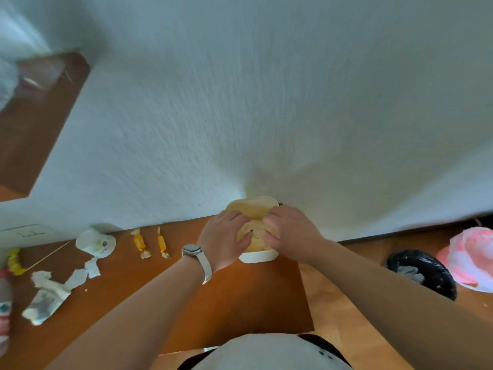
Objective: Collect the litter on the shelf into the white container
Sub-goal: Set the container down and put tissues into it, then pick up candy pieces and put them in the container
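The brown wooden shelf (240, 295) runs along a white textured wall (266, 102), and the white container (257, 257) sits at its back edge, touching or nearly touching that wall. Both hands are over the container's mouth. The left hand (222, 240), with a watch (192, 251) on the wrist, has its fingers spread and pressing down on something pale and crumpled inside; the right hand (289, 232) does the same from the other side. Neither hand looks clamped on a distinct item, though the fingertips are partly hidden, so a pinch cannot be ruled out.

The step in hand appears to be packing down what is already in the container. Doing it well likely means pressing evenly from both sides, so the light tub does not tip or slide, and leaving room for the rest.

Much litter waits to the left: a torn paper wrapper (45, 303), a crumpled plastic cup (96, 241), paper scraps (80, 276), a thin wooden skewer (48, 256) and two yellow candy wrappers (150, 243).
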{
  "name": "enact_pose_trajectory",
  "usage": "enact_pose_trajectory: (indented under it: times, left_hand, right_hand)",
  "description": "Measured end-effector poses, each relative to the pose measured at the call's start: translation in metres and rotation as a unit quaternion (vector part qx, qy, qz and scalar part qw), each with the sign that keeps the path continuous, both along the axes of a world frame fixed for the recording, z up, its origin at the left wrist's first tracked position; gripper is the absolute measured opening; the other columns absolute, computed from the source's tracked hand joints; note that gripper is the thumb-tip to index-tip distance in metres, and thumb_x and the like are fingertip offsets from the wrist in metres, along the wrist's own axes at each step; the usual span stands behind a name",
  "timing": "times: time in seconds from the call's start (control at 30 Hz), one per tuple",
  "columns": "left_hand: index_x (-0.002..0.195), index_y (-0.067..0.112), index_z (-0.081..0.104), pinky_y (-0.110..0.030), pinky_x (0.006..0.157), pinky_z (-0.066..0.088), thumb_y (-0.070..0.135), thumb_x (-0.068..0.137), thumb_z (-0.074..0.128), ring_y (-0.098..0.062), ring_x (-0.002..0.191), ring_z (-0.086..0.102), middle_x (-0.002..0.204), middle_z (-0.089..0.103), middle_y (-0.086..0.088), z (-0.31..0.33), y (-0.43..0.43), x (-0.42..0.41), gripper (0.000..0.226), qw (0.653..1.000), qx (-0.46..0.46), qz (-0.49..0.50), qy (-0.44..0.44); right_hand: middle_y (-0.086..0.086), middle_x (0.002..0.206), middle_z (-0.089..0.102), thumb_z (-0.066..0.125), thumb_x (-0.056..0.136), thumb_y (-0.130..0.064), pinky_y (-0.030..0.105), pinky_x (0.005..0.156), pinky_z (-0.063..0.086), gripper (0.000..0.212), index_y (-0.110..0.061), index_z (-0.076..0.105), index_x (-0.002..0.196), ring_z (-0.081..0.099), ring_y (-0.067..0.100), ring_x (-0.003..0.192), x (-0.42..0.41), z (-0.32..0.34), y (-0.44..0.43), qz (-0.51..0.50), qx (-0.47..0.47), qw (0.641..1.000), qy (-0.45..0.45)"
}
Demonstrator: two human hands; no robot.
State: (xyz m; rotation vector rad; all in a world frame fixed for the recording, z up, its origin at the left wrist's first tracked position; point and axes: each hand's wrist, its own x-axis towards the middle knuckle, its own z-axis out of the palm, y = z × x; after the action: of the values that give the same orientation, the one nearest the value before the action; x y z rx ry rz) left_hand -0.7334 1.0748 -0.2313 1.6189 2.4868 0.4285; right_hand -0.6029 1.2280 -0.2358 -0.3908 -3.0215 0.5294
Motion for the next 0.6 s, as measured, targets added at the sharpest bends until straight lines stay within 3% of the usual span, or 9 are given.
enact_pose_trajectory:
  times: [0.27,0.37,0.43,0.6]
  left_hand:
    - [0.114,0.02,0.066,-0.041,0.093,0.048,0.04,0.089,0.045,-0.021,0.111,0.058,0.118,0.065,0.001,0.016,-0.045,-0.01,0.038,0.998,0.018,0.054,0.027]
    - [0.107,0.015,0.068,-0.044,0.089,0.051,0.025,0.086,0.063,-0.025,0.104,0.063,0.112,0.068,-0.003,0.016,-0.073,-0.021,0.024,0.996,0.028,0.063,0.05]
    - [0.109,0.016,0.068,-0.043,0.091,0.049,0.022,0.085,0.069,-0.025,0.107,0.062,0.115,0.067,-0.003,0.012,-0.095,-0.03,0.024,0.995,0.016,0.073,0.059]
    - [0.121,0.019,0.062,-0.04,0.101,0.045,0.031,0.091,0.059,-0.02,0.118,0.055,0.126,0.061,0.001,-0.003,-0.149,-0.065,0.032,0.996,-0.012,0.083,0.037]
  right_hand:
    - [0.004,0.097,0.064,0.045,0.09,-0.038,0.04,0.075,0.048,0.034,-0.011,0.065,0.097,0.058,0.025,0.087,-0.03,0.009,-0.017,0.076,0.014,0.997,0.024]
    - [0.002,0.097,0.064,0.04,0.091,-0.039,0.037,0.076,0.047,0.037,-0.012,0.065,0.096,0.057,0.024,0.087,-0.045,0.014,-0.036,0.089,0.022,0.996,0.023]
    - [0.0,0.099,0.065,0.038,0.091,-0.04,0.037,0.081,0.047,0.039,-0.014,0.065,0.098,0.058,0.022,0.09,-0.053,0.016,-0.053,0.086,0.018,0.996,0.031]
    - [-0.002,0.105,0.064,0.051,0.091,-0.032,0.036,0.088,0.047,0.024,-0.015,0.065,0.101,0.057,0.02,0.097,-0.07,0.015,-0.102,0.078,0.018,0.995,0.066]
